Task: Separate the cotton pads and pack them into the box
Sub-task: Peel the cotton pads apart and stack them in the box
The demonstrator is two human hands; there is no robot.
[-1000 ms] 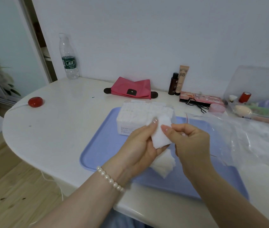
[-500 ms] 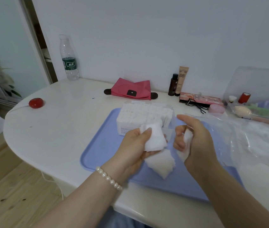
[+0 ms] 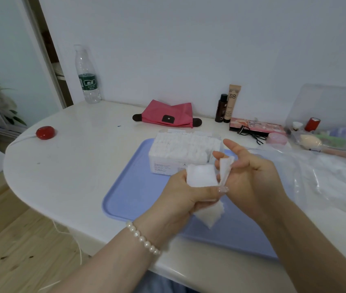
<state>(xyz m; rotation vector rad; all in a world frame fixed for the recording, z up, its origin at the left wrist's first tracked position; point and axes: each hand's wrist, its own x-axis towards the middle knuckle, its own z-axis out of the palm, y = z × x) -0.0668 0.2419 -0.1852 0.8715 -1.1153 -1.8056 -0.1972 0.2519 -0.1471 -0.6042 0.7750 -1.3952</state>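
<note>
Pinching a small stack of white square cotton pads (image 3: 201,175) between thumb and fingers, the left hand (image 3: 185,195) is holding it up over the pale blue plastic tray (image 3: 129,191), with more pads hanging below the palm. Just to its right, the right hand (image 3: 250,176) is gripping a single thin white cotton pad (image 3: 225,170) between thumb and fingers, index finger stretched forward; this pad is standing almost edge-on, nearly touching the stack. Behind both hands, the clear plastic box (image 3: 185,154) is sitting on the tray, packed with upright white pads. Further right, a crumpled clear plastic bag (image 3: 324,178) is lying on the white tabletop (image 3: 72,166).
</note>
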